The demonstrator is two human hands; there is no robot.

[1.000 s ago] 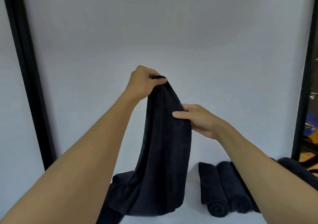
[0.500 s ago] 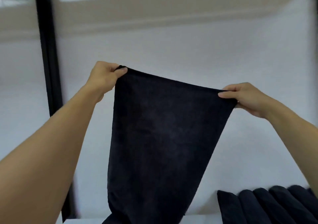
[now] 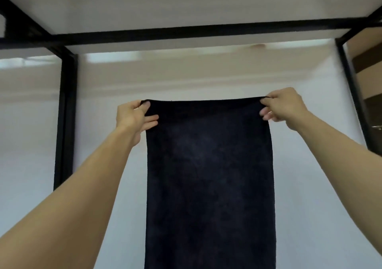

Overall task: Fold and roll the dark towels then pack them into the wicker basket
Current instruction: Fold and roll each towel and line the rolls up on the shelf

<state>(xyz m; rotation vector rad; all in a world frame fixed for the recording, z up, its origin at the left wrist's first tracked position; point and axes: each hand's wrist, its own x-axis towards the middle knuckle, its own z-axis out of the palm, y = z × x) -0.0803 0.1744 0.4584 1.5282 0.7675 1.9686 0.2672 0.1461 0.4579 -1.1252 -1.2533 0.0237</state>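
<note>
Both hands moved apart and up since last frame, dark towel [image 3: 209, 175] now stretched flat, hanging straight down. Left hand [image 3: 132, 117] pinching top left corner, right hand [image 3: 283, 108] pinching top right. Black frame [image 3: 66, 111] behind.

Soft, even light fills the scene, brightest on the white panel [image 3: 186, 4] overhead, with no hard shadows or glare. The dark towel [image 3: 209, 175] reads as near-featureless black, faintly mottled. Streaky blur smears the pale band of wall [image 3: 186, 76] behind its top edge, and the black frame bars [image 3: 66, 113] bow and lean toward the wide-angle edges.
</note>
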